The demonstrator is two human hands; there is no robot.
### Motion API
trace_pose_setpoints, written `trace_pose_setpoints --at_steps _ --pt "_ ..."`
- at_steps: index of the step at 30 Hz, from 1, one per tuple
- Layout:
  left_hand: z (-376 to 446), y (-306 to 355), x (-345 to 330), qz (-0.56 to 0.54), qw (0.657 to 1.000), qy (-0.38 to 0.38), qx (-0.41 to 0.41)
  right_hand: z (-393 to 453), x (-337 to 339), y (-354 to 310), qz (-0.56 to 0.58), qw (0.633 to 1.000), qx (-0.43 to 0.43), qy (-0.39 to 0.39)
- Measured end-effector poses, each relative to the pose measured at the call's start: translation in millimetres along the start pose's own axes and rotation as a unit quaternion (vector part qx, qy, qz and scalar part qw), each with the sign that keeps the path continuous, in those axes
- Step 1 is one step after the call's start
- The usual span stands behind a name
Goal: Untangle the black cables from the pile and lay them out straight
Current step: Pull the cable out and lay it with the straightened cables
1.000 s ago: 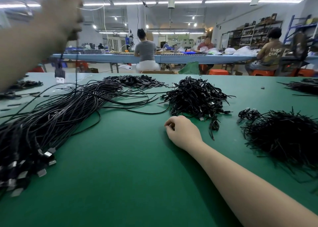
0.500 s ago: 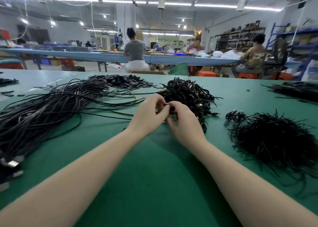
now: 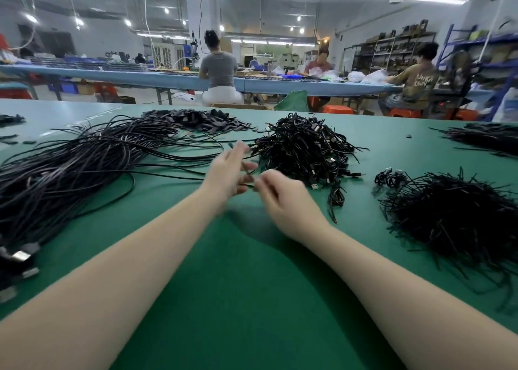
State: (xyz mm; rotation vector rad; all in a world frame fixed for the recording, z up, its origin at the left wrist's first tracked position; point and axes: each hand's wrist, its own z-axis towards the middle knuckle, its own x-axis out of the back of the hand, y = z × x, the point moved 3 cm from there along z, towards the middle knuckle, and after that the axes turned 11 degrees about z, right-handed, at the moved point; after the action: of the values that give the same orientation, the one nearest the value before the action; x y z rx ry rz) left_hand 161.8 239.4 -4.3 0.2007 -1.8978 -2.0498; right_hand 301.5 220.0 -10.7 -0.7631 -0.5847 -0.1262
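Two hands working close together just in front of the tangled pile [image 3: 305,148] of black cables. Right hand [image 3: 283,201] curled, fingertips apparently pinching a thin black cable [image 3: 248,184] that bridges the small gap to the left. Left hand [image 3: 229,170] motion-blurred, fingers spread and fairly straight, with the strand seeming to run across or between them; cannot tell whether anything is truly gripped there. Far end of the strand lost against the heap, so impossible to say whether already free.

Outward from there: the pile sitting on the green table [image 3: 252,285], plug ends poking out at its near edge, just beyond the right knuckles. Well to the left, a long sweeping bundle of straightened cables [image 3: 70,173], laid roughly parallel with metal connectors gathered at the near left edge. To the right, a bristly mound of short black ties [image 3: 454,215], apart from both hands. Behind the bundle, a flat heap of small dark pieces [image 3: 196,120].

Step in hand, by judgement: drawing one cable out of the heap, early in its separation, with much of the pile not yet sorted. Next move likely calling for a firm left-hand pinch, a steady pull away from the heap so loops slip rather than knot, then a carry leftward onto the bundle, connectors aligned.
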Motion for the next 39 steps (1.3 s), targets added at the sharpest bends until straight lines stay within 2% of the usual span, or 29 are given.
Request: trace_pose_setpoints --at_steps 1,3,5,7,10,13,15,16,18,20,22,24,26,29,31,33,35,37,39 --pt "1.8 5.1 5.5 -0.07 0.997 0.008 0.024 -1.6 -6.3 -2.6 -0.005 0.999 0.006 -0.038" --pt "2.6 15.6 17.0 -0.138 0.989 0.017 0.052 -4.0 -13.4 -4.5 -0.017 0.996 0.011 -0.087" --pt "0.7 25.2 23.5 -0.194 0.979 -0.006 0.07 -3.3 -13.0 -3.1 -0.004 0.996 0.006 -0.094" --pt "-3.9 35.3 25.3 -0.235 0.966 -0.063 0.083 -2.1 -10.3 -0.7 0.017 0.996 -0.001 -0.087" --pt "-14.6 55.1 27.3 -0.257 0.939 -0.214 0.084 -1.6 -7.9 2.4 0.055 0.996 -0.019 -0.07" --pt "-28.6 70.5 32.2 -0.216 0.896 -0.379 0.08 2.1 -2.0 5.2 0.085 0.995 -0.044 -0.029" --pt "-39.2 73.4 35.2 -0.109 0.875 -0.465 0.074 7.2 6.7 3.7 0.094 0.994 -0.047 -0.001" --pt "-42.9 72.0 35.5 -0.032 0.872 -0.482 0.076 10.1 12.2 1.5 0.112 0.992 -0.052 0.01" --pt "-44.1 64.8 34.6 0.136 0.869 -0.465 0.098 15.9 22.4 -3.7 0.172 0.982 -0.071 0.034" --pt "-41.4 60.5 30.0 0.222 0.874 -0.42 0.104 21.9 30.6 -8.5 0.205 0.973 -0.085 0.065" --pt "-33.2 60.1 25.7 0.182 0.916 -0.348 0.082 25.6 32.2 -15.5 0.222 0.968 -0.091 0.079" --pt "-26.1 59.4 25.7 0.153 0.949 -0.273 0.048 26.6 27.0 -24.8 0.245 0.964 -0.084 0.059" --pt "-20.6 60.1 25.5 0.149 0.965 -0.216 0.018 22.9 14.7 -31.7 0.26 0.963 -0.067 0.009" --pt "-17.8 70.7 27.7 0.012 0.987 -0.16 0.0 11.7 -7.3 -28.3 0.282 0.95 -0.097 -0.093" --pt "-19.2 83.1 32.2 -0.104 0.98 -0.167 -0.017 6.6 -13.7 -20.9 0.272 0.943 -0.132 -0.138" --pt "-22.0 92.2 39.2 -0.201 0.96 -0.195 -0.026 7.1 -8.8 -13.5 0.256 0.945 -0.153 -0.133" --pt "-27.3 97.3 45.1 -0.255 0.929 -0.266 -0.026 9.0 0.5 -8.7 0.229 0.951 -0.167 -0.121" --pt "-33.4 97.7 48.9 -0.224 0.902 -0.368 -0.024 11.6 13.0 -5.0 0.182 0.962 -0.177 -0.103" --pt "-37.9 91.5 48.3 -0.08 0.902 -0.424 -0.009 17.0 29.1 -5.2 0.156 0.972 -0.169 -0.045"
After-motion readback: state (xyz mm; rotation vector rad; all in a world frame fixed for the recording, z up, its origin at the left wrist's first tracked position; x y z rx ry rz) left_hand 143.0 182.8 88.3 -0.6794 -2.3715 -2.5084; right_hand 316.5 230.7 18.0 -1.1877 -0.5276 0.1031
